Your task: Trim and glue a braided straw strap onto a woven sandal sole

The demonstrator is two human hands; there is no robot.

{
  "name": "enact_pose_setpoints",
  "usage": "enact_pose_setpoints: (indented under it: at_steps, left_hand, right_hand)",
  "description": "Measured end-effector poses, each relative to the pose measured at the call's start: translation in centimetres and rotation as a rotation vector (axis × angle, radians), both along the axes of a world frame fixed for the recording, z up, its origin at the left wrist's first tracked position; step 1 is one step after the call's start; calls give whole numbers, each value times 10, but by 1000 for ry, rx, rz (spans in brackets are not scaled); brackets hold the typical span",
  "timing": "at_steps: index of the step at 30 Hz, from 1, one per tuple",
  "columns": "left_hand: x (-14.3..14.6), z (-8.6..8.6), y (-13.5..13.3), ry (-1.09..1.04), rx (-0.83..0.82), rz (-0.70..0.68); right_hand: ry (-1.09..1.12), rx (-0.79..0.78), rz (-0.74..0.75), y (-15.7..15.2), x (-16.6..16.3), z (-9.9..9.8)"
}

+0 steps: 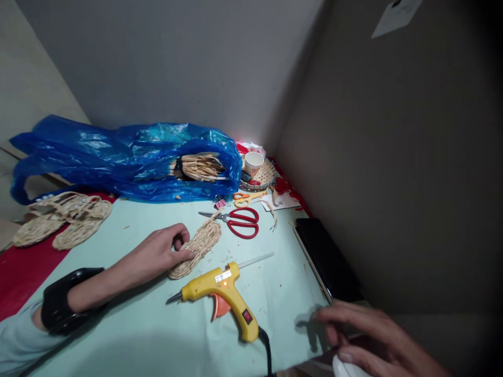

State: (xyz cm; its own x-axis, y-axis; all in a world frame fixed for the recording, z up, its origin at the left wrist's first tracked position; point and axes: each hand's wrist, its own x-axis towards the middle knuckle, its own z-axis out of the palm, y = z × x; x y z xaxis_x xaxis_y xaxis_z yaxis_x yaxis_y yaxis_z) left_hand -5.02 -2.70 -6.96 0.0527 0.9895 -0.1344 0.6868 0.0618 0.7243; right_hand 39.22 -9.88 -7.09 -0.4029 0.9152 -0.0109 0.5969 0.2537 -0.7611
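My left hand [167,248] lies over the left end of a braided straw sole [206,238], thumb on top and the other fingers curled at its far edge. The sole rests flat on the table with a loose strand at its upper tip. In front of it a yellow hot glue gun [210,283] lies on its side, a clear glue stick [255,259] sticking out of its back. Down at the lower right, my right hand [365,332] hovers by the table edge, fingers apart, its thumb by a smooth white object [348,368] that is mostly cut off.
Red-handled scissors [243,222] lie beyond the sole, near orange scissors [247,198] and a pink binder clip [220,203]. Behind are a blue plastic bag [98,157] with straw bundles [200,166], and a woven tray [267,175] bearing a paper cup [253,161]. Straw sandals [82,222] sit left, a black device [326,256] right.
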Motion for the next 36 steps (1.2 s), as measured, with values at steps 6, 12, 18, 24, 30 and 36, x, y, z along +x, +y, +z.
enact_pose_setpoints:
  at_steps: [6, 12, 18, 24, 30, 36]
  left_hand:
    - [2, 24, -5, -215, -29, -27]
    - [4, 48, -6, -326, 37, -71]
    - [7, 58, -6, -340, 174, -17]
    - [8, 60, -5, -237, 369, 22]
    - [9, 57, -6, -159, 494, 17]
    - [13, 53, -8, -160, 474, 77]
  right_hand:
    - [60, 1, 92, 43, -75, 30]
    - [113, 307, 91, 88, -126, 41]
    - [243, 297, 190, 114, -156, 60]
    - [382, 262, 126, 126, -151, 60]
    - [464, 185, 101, 125, -150, 55]
    - [577, 213, 132, 120, -147, 57]
